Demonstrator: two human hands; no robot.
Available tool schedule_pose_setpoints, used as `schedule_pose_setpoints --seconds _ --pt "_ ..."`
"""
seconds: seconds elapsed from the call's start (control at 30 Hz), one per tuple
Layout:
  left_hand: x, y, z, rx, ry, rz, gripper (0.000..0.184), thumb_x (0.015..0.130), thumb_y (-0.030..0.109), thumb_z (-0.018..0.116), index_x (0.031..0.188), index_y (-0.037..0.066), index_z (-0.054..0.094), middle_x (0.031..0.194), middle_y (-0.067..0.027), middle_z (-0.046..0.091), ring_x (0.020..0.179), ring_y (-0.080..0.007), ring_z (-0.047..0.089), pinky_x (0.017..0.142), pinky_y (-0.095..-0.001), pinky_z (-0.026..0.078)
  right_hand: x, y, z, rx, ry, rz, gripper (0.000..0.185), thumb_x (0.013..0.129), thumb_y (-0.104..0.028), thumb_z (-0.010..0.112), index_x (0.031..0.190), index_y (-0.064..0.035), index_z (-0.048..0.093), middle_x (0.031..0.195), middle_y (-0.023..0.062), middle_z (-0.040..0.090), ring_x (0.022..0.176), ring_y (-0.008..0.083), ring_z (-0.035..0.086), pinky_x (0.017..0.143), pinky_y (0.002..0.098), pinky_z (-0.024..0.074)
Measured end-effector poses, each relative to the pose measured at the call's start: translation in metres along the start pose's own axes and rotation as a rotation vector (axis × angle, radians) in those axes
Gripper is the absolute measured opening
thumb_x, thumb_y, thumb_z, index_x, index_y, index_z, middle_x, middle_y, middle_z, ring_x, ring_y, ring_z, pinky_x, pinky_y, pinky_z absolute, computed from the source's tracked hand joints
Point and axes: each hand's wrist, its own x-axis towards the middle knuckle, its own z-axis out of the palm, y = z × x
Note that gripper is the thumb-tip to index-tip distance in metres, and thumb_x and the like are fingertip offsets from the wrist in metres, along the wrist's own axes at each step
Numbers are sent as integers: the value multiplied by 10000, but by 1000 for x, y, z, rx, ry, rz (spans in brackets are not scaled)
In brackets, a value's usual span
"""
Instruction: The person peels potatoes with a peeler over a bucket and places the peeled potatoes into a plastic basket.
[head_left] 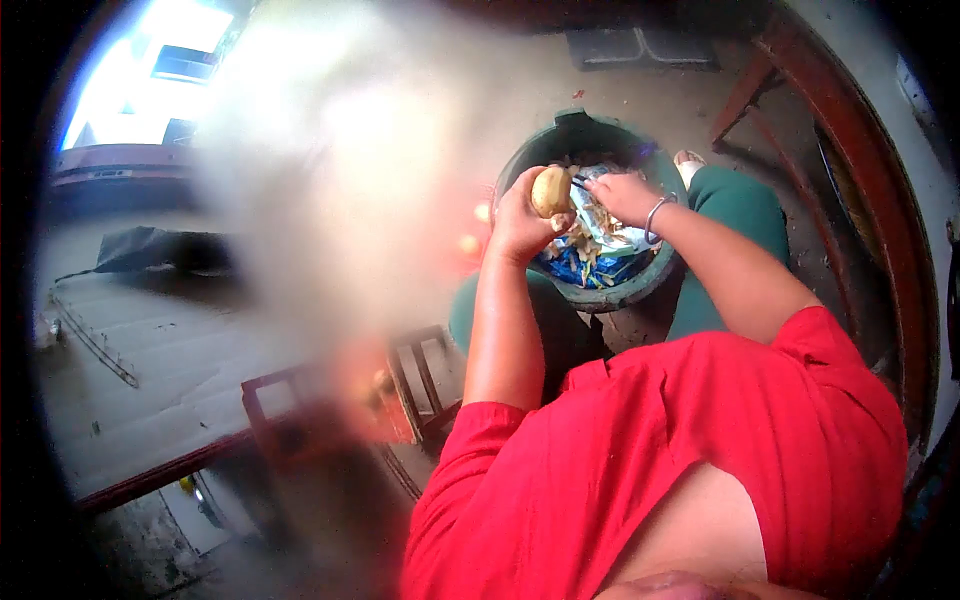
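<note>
My left hand (518, 222) is closed around a yellowish, peeled-looking potato (552, 192), held over the near-left part of a dark green bin (615, 298). From the right, my right hand (628, 198), with a bangle at its wrist, grips a small dark peeler (580, 183) whose tip is close to the potato. Most of the peeler is hidden by the fingers, and I cannot tell whether it touches the potato. Peelings (575, 242) lie inside the bin below both hands, along with blue and pale plastic wrapping (590, 270).
The bin stands on the floor between my knees (740, 205). A reddish wooden frame (860, 120) rises at the right. To the left are a pale-topped table (180, 370) and a red chair (275, 400). A bright blur covers much of the left-centre view.
</note>
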Motion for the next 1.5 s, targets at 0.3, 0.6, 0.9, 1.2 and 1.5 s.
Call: schedule_pose_setpoints --seconds 0.3,0.6,0.9,1.2,1.5 --pt "2 -17 3 -111 9 -4 769 605 48 828 1282 53 464 1141 -91 591 1038 -190 568 902 -320 478 -4 1 10 296 240 -187 354 951 -345 490 855 -19 586 803 218 617 771 396 606 672 437 460" --pt "6 -21 9 -272 59 -33 682 557 119 822 1180 92 547 1041 -89 639 969 -206 610 852 -326 496 -19 -20 7 206 257 -413 274 930 -309 532 860 -45 554 764 203 597 747 397 593 633 439 455" --pt "9 -14 3 70 86 20 667 544 146 819 1158 92 565 1043 -151 644 972 -315 621 860 -367 496 -30 -31 1 -6 142 -446 224 917 -275 541 963 -57 561 854 210 611 825 407 590 692 450 480" --pt "8 -18 5 -256 -89 -23 652 581 111 830 1163 47 542 1019 -74 630 936 -203 602 850 -325 492 -13 -16 3 97 338 -254 295 930 -347 507 852 -73 583 812 196 632 771 409 608 650 474 482" --pt "-1 8 -5 -60 -87 0 670 599 162 848 1184 36 546 1049 -72 634 938 -161 606 824 -307 508 -19 -15 6 265 291 -338 284 936 -317 522 893 -43 580 790 215 611 770 405 598 648 435 460"
